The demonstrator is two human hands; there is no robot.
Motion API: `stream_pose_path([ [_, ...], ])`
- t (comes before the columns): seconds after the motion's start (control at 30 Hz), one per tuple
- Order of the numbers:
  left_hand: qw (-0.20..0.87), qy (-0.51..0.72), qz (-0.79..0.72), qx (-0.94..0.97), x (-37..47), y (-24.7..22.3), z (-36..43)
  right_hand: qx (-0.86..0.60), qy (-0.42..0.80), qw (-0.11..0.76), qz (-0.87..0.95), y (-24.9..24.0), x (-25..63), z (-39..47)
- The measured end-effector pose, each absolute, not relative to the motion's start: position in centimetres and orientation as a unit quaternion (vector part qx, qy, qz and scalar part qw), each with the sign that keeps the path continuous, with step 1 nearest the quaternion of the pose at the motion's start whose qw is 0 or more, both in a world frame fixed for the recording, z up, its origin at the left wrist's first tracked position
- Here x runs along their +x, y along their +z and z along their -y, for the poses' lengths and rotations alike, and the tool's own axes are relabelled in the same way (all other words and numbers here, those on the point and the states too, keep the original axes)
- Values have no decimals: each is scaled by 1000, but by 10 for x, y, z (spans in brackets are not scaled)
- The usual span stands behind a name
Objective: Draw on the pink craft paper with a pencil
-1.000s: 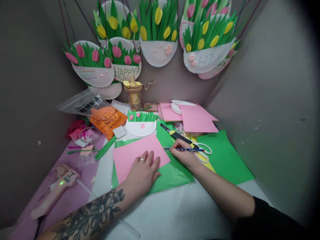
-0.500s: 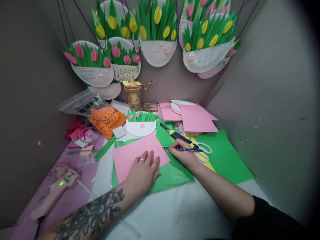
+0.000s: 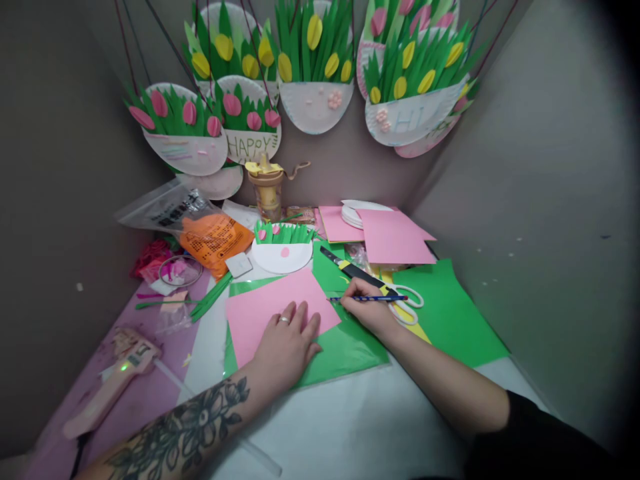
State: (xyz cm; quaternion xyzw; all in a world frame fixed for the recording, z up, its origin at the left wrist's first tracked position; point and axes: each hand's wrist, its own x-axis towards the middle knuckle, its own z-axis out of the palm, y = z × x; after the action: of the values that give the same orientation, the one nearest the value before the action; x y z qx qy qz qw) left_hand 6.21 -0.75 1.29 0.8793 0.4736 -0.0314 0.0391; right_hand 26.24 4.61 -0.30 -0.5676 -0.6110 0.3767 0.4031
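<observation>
My left hand [image 3: 287, 343] lies flat, fingers spread, on the near edge of a pink paper sheet [image 3: 265, 303] that rests on green paper [image 3: 345, 350]. My right hand [image 3: 367, 308] holds a blue pencil [image 3: 373, 299] almost level, with its tip at the pink sheet's right edge. White-handled scissors [image 3: 405, 301] and a black-and-yellow utility knife [image 3: 353, 268] lie just beyond my right hand.
A half paper plate with green paper grass [image 3: 281, 250] sits behind the pink sheet. A pink glue gun [image 3: 113, 380] lies at the left front. More pink sheets [image 3: 395, 237], white plates [image 3: 353, 213], an orange-filled bag [image 3: 200, 227] and a jar [image 3: 267, 190] stand at the back. Finished tulip plates [image 3: 315, 73] hang on the wall.
The pencil in my right hand has shifted very slightly at the pink sheet's right edge. My left hand has stayed flat on the paper.
</observation>
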Motion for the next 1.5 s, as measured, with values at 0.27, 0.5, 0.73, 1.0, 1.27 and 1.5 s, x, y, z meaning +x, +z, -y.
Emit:
stream_pose_path([
  [0.27,38,-31,-472,880,62,13,7,-568,385,408,602,-4,264,-46],
  [0.5,35,-26,-472,881,62,11,7,-554,396,412,606,-12,267,-48],
  [0.73,37,-26,-470,881,62,10,7,-557,393,408,607,-12,266,-48],
  [1.0,35,-27,-468,883,62,10,7,-551,394,407,613,-17,269,-49],
  [1.27,32,-23,-470,882,62,9,7,-542,399,404,619,-16,269,-49],
  [1.5,29,-25,-471,881,62,10,7,-538,404,399,622,-13,267,-48],
])
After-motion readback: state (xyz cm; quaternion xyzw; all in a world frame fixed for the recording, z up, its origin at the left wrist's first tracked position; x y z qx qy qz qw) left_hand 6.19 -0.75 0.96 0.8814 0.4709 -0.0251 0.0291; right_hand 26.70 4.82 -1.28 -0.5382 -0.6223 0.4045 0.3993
